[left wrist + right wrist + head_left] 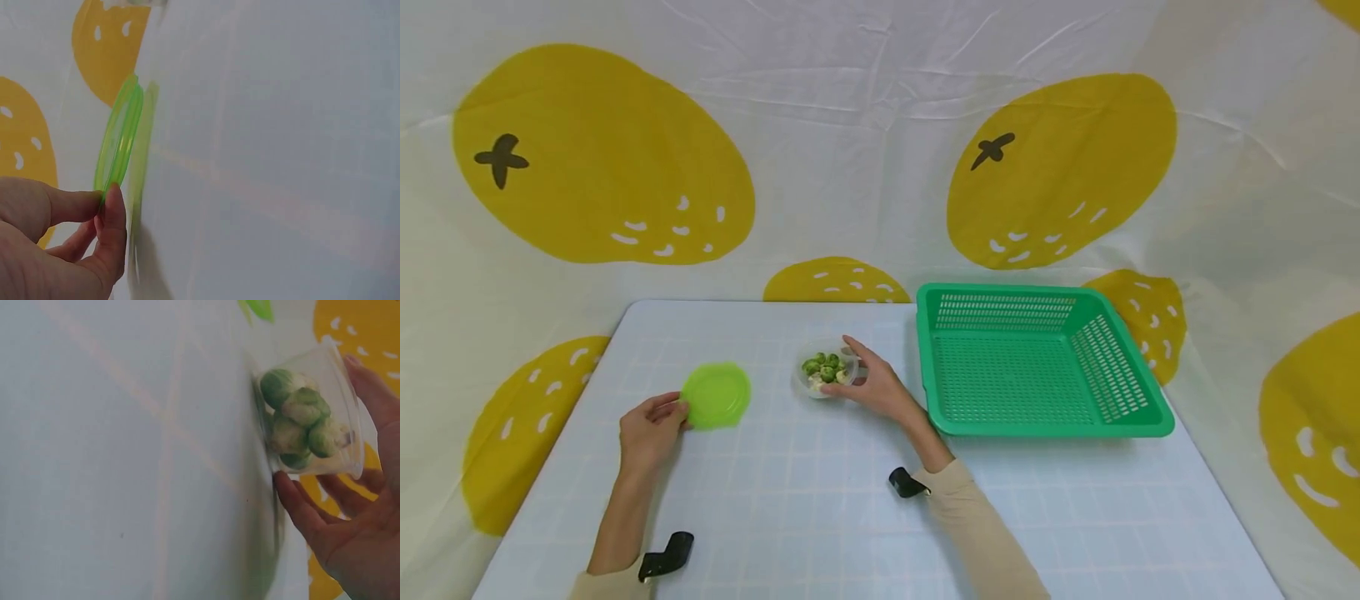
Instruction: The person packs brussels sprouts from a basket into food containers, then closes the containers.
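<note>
In the head view, my left hand (647, 435) pinches the near-left edge of a round, translucent green lid (717, 396) between thumb and fingers. Seen edge-on in the left wrist view, the lid (120, 140) is close over the tabletop with its shadow beside it. My right hand (880, 389) has its thumb and fingers spread around the right side of a clear plastic container (798, 379), holding it by the wall and rim. Several Brussels sprouts (306, 406) lie in the container, which stands upright on the table.
A large green plastic basket (928, 375) with slotted walls stands at the right of the table, beside my right forearm. The table (805, 500) has a pale checked cover. Behind it hangs a white cloth (850, 167) printed with yellow fruit.
</note>
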### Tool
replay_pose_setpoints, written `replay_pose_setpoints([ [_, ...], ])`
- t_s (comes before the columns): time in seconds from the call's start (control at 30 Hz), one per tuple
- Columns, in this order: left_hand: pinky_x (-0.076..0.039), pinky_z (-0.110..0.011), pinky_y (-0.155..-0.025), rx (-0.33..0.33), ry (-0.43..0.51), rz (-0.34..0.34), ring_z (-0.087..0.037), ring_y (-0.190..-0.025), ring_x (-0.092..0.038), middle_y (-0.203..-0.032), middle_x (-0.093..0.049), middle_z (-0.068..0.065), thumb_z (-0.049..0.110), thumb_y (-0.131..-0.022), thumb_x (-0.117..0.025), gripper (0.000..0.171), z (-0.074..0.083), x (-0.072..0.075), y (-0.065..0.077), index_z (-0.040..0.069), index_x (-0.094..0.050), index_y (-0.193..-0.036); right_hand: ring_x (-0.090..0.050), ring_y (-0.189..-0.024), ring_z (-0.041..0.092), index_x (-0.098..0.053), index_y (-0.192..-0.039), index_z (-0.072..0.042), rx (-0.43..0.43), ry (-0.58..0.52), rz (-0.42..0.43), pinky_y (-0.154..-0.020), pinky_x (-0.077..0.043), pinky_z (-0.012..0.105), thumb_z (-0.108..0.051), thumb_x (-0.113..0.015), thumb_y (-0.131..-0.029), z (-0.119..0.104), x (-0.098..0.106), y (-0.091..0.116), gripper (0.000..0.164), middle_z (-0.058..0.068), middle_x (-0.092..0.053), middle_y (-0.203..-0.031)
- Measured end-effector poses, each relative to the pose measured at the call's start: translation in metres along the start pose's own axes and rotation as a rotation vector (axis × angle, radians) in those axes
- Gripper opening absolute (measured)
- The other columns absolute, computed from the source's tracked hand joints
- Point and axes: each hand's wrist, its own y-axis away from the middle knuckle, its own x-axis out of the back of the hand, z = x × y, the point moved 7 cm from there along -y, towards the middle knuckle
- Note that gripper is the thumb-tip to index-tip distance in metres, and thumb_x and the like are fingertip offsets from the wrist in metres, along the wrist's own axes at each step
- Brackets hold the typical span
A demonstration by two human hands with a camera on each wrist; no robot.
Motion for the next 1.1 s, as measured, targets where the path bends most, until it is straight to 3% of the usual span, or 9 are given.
replay_pose_setpoints([
  [0.27, -0.058, -0.017, -0.068, -0.004, 0.055, -0.013, 0.001, -0.074, -0.061, -0.102, -0.064, -0.005, 0.010, -0.101, -0.066, 0.041, 0.016, -0.007, 0.004, -0.007, -0.058, -0.137, -0.046, -0.137, 0.029, -0.024, -0.164, -0.013, 0.038, 0.046, 0.003, -0.103, -0.052, 0.038, -0.036, -0.079, -0.093, -0.004, 0.002, 0.003, 0.093, 0.011, -0.032, -0.165],
  [0.7, -0.060, -0.020, -0.073, -0.063, 0.174, -0.034, 0.001, -0.076, -0.063, -0.103, -0.066, -0.006, 0.008, -0.099, -0.067, 0.040, 0.047, -0.019, 0.012, -0.007, -0.058, -0.136, -0.046, -0.137, 0.038, -0.044, -0.152, 0.000, 0.178, 0.043, 0.187, -0.112, -0.044, 0.046, -0.022, -0.070, -0.100, -0.027, 0.012, 0.001, 0.063, 0.020, -0.046, -0.150],
  [0.97, -0.061, -0.024, -0.074, -0.111, 0.247, -0.056, 0.000, -0.077, -0.065, -0.101, -0.066, -0.007, 0.003, -0.098, -0.068, 0.038, 0.065, -0.033, 0.019, -0.009, -0.059, -0.133, -0.048, -0.137, 0.033, -0.054, -0.146, -0.003, 0.223, 0.058, 0.295, -0.116, -0.039, 0.046, -0.024, -0.065, -0.103, -0.042, 0.016, 0.007, 0.049, 0.015, -0.054, -0.145],
  [1.1, -0.061, -0.022, -0.073, -0.139, 0.274, -0.071, 0.000, -0.078, -0.065, -0.099, -0.066, -0.006, 0.002, -0.097, -0.068, 0.038, 0.074, -0.041, 0.024, -0.011, -0.060, -0.132, -0.049, -0.135, 0.035, -0.055, -0.145, -0.003, 0.251, 0.041, 0.305, -0.115, -0.041, 0.043, -0.020, -0.064, -0.104, -0.048, 0.015, 0.008, 0.045, 0.015, -0.055, -0.143],
])
